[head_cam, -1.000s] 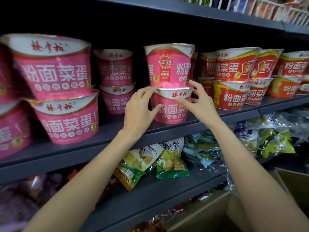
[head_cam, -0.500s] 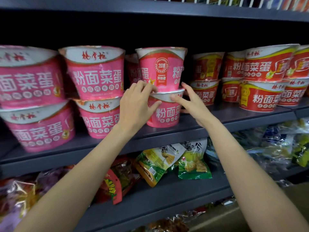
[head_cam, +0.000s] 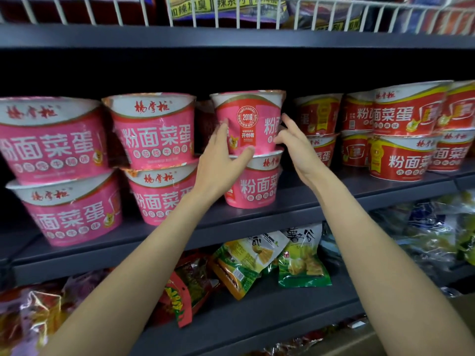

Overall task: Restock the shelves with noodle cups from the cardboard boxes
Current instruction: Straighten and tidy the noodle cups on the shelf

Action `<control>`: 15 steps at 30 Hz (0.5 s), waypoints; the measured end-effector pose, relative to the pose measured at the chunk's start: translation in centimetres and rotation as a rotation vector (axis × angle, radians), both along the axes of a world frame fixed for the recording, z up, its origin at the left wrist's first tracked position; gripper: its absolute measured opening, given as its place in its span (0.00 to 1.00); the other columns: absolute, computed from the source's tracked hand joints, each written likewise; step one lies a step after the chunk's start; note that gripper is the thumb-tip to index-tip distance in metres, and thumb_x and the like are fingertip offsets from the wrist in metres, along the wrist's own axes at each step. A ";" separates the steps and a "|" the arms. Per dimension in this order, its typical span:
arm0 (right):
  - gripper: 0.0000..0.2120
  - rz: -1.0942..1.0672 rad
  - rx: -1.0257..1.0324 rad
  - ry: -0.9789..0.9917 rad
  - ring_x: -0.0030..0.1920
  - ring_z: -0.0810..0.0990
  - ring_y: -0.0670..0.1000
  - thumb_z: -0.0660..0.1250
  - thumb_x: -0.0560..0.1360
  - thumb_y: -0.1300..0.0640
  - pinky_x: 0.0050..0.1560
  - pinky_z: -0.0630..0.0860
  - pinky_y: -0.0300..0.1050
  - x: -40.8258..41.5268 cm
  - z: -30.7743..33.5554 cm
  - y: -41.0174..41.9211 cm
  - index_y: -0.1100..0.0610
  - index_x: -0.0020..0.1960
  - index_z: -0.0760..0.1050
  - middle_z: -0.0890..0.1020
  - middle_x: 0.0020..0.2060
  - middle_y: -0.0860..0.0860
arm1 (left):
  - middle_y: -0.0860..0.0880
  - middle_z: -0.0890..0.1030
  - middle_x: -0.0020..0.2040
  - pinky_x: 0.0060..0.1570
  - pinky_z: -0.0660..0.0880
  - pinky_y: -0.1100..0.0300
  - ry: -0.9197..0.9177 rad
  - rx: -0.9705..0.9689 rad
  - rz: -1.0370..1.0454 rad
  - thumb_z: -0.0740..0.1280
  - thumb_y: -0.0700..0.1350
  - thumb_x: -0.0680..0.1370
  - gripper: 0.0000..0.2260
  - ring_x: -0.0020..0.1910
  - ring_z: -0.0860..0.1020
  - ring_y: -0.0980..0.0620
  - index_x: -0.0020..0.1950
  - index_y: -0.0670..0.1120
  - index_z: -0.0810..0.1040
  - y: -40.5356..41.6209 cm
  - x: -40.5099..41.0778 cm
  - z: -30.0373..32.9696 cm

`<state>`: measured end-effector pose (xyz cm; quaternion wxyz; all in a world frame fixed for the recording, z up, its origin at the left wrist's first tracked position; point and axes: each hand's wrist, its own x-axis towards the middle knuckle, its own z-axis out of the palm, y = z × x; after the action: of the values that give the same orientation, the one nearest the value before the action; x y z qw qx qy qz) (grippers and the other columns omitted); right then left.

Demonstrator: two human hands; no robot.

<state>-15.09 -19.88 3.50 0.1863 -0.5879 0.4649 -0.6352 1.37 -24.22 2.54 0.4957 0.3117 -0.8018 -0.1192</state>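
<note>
Noodle cup (head_cam: 248, 122) upright, rim up

a shop aisle: dark metal shelves (head_cam: 257, 217) carried stacked rows of identical pink noodle cups (head_cam: 151, 129) and red noodle cups (head_cam: 408, 111), with bagged snacks (head_cam: 303, 258) on the shelf below and a white wire rack (head_cam: 231, 11) of packets above.

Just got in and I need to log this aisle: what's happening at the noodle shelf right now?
A person is stocking the dark grey metal shelf with noodle cups. Both hands are at the top pink paper noodle cup, which sits stacked on another pink cup. The left hand touches its left side with straight fingers; the right hand is at its right side. Red noodle cups stand further right.
</note>
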 end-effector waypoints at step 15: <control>0.31 -0.250 -0.143 0.049 0.52 0.77 0.40 0.70 0.74 0.50 0.53 0.79 0.46 2.0 -1.8 0.4 0.50 0.68 0.55 0.74 0.59 0.49 | 0.46 0.64 0.71 0.56 0.64 0.63 0.059 -0.120 0.118 0.63 0.57 0.77 0.33 0.65 0.71 0.48 0.77 0.49 0.53 -0.2 0.4 0.2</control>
<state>-13.11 -19.49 1.73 0.0521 -0.5526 0.4925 -0.6703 1.76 -24.39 2.79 0.5429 0.3246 -0.7729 -0.0508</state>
